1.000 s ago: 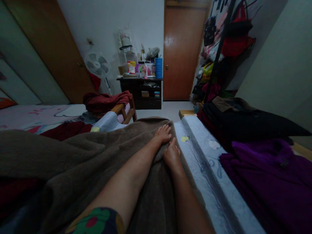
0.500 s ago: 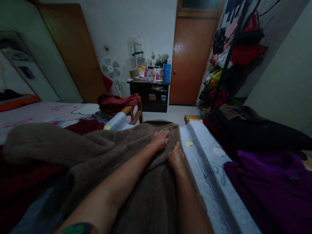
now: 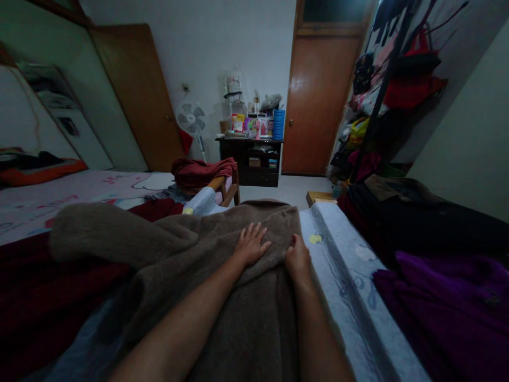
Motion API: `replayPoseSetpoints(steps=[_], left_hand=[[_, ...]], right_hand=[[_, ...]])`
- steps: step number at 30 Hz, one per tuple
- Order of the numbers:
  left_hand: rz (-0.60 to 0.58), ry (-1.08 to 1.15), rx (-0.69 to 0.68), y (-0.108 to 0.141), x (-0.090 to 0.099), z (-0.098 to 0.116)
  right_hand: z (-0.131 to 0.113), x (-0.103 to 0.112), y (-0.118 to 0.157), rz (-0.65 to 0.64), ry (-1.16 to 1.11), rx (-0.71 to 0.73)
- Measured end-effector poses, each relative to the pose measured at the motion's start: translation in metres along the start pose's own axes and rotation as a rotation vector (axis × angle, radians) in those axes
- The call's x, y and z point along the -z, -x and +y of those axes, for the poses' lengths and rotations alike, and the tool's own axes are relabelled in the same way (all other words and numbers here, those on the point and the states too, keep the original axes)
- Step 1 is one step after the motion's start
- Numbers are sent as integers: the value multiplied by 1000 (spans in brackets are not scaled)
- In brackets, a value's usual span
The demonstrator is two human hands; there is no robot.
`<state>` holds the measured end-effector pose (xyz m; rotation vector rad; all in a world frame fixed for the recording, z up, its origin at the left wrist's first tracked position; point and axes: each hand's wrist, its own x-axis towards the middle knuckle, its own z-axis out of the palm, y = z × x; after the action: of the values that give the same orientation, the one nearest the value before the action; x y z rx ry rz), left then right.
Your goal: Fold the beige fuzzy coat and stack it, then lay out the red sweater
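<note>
A brown fleecy coat (image 3: 254, 318) lies spread over the bed, with one sleeve (image 3: 119, 233) stretched out to the left. My left hand (image 3: 251, 245) rests flat on the coat's upper part, its fingers spread. Close to the coat's right edge, my right hand (image 3: 298, 260) is closed, thumb and fingers pinching the brown cloth. Both forearms reach over the coat from below. Beneath it shows a pale blue patterned sheet (image 3: 342, 254) with a grey stripe.
Folded purple clothing (image 3: 437, 307) and a dark garment pile (image 3: 429, 212) lie on the right. Dark red cloth (image 3: 59, 281) is at the left. Beyond the bed stand a chair draped with red cloth (image 3: 204, 172), a fan (image 3: 193, 119) and a black cabinet (image 3: 258, 164).
My left hand has slid left and slightly down across the coat, its fingers spreading wider. My right hand keeps its place at the coat's edge. The view has shifted a little left.
</note>
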<state>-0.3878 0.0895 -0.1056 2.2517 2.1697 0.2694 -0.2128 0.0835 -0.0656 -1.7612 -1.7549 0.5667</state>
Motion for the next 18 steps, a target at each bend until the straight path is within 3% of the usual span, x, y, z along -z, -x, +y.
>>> replayPoseSetpoints(steps=[3,10,18], left_hand=[[19,1,-4,2,0,0],[-3,29,60,3,2,2],[7,37,90,4,2,3]], right_hand=[[-3,5,-2,28,-75,23],[-5,1,6,-188,45,66],[-2,-1,7,-214,62,71]])
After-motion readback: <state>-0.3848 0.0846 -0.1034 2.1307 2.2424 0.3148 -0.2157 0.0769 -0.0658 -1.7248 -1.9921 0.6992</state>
